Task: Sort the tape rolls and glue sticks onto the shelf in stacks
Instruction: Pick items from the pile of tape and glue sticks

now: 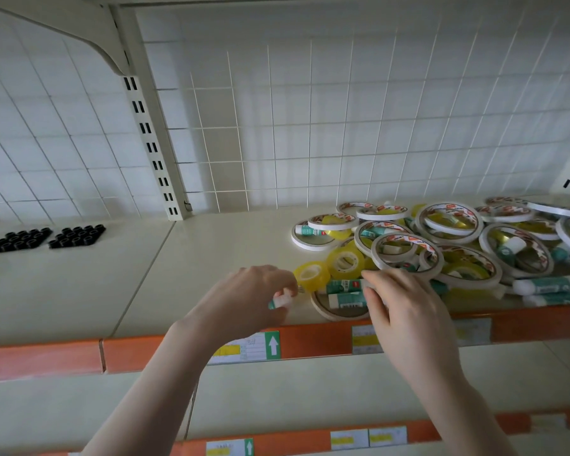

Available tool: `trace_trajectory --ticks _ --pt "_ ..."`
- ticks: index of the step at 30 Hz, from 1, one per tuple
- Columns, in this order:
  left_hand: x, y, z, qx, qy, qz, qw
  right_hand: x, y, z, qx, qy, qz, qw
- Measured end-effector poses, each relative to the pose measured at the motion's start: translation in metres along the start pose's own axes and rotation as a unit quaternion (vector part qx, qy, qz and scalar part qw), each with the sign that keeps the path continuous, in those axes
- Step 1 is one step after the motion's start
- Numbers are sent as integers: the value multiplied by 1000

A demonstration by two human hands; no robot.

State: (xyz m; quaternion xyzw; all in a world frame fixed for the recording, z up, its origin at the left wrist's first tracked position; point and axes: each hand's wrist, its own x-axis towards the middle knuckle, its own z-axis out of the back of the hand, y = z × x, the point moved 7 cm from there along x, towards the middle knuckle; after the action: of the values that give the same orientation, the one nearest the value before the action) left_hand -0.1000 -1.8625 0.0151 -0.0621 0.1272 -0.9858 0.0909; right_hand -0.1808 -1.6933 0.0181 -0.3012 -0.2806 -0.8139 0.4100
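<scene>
both forearms reach up from the bottom edge to the shelf (211,245). left hand (254,297) has fingers curled round a glue stick (281,301), white cap and green body poking out below the knuckles, just above the orange front edge (310,340). right hand (405,311) lies w/ fingers fairly straight, tips resting on a 2nd glue stick (343,286) at the near edge of the pile; whether it pinches it i cannot tell. a yellow tape roll (311,274) sits between the 2 hands, just beside the left knuckles. under the right fingers a flat white tape ring (336,312) w/ a 3rd stick lying across it. rest of the tape rolls (441,238) and sticks heaped to the right, up to the wire grid back (343,126). bare shelf room left of the hands, as far as the black caps (46,240) far left.
</scene>
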Motion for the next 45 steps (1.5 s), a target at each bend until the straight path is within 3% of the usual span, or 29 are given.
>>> trace_trajectory --ticks 8,17,25,37,45 --pt "-29 34 42 -70 -141 65 985 26 27 -31 -3 103 31 994" --pt "-54 49 51 -107 -168 104 975 47 56 -69 -49 229 68 970" --pt "-67 52 51 -150 -206 121 959 48 53 -78 -59 280 82 955" --pt "-94 60 50 -163 -317 188 915 44 64 -75 80 146 102 981" --pt "-135 98 83 -145 -364 201 898 41 129 -85 130 146 100 976"
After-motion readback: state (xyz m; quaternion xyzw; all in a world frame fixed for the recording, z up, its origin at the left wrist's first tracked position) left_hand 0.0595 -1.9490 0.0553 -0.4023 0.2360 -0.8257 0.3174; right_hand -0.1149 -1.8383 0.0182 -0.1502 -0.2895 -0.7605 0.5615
